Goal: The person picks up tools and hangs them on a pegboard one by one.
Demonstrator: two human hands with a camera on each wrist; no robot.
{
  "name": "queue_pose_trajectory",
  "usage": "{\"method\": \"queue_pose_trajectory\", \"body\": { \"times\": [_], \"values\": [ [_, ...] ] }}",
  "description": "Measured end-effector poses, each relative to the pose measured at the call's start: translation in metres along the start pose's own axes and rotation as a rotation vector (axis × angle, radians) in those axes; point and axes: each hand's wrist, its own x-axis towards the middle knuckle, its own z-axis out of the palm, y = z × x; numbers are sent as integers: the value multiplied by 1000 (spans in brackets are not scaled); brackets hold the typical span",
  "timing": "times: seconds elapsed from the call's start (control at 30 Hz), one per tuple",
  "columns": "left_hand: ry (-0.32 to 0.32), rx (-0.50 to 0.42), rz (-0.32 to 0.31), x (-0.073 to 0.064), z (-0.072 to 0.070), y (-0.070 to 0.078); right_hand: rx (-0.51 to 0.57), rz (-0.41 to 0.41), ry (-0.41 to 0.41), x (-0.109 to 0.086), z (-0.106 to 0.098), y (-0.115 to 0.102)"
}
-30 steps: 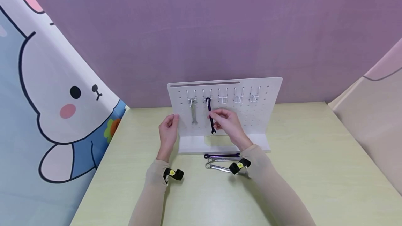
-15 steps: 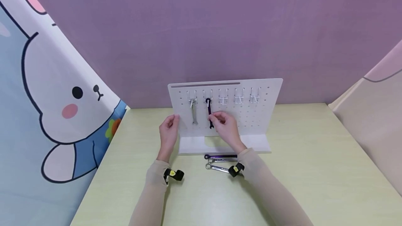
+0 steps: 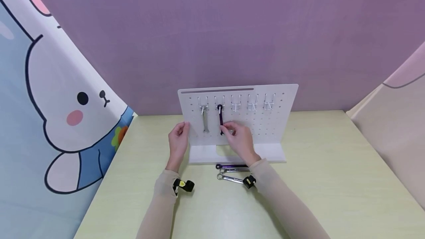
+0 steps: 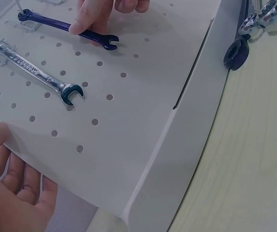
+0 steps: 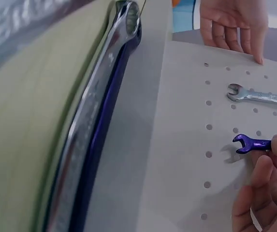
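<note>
A white pegboard [image 3: 265, 128] stands upright on its base, with a row of wire hooks near the top. On the second hook from the left hangs a dark purple combination wrench [image 3: 220, 116], ring end up. My right hand [image 3: 240, 139] pinches this wrench near its lower, open-jaw end [image 5: 247, 144], thumb in front. A silver wrench [image 4: 32, 67] hangs on the leftmost hook, apart from both hands. At the board's left edge, my left hand [image 3: 178, 141] grips with the thumb on the front and the other fingers [image 4: 29, 186] behind.
On the table before the base lie a purple wrench [image 3: 229, 166] and two silver wrenches, the nearer silver wrench [image 3: 230, 179] partly hidden by the right wrist strap. Three more hooks [image 3: 252, 105] on the right carry nothing. A purple curtain [image 3: 212, 40] rises behind the table.
My right hand has slid slightly down and the purple wrench's lower end has swung left, so the wrench hangs straighter. My left hand stays at the board's edge.
</note>
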Motion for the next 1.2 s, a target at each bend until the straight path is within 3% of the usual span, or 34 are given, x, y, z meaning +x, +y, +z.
{"method": "queue_pose_trajectory", "body": {
  "times": [0.2, 0.47, 0.8, 1.2],
  "values": [
    [-1, 7, 6, 0, 0, -1, -152, -115, 27, 0, 1, -2],
    [-7, 0, -2, -1, -1, -3, -186, -178, 57, -1, 3, -2],
    [-4, -13, 1, 0, -1, -2, -218, -193, 64, 2, 6, -3],
    [-17, -10, 2, 0, -2, -1, -200, -108, 43, 0, 8, -3]
  ]
}}
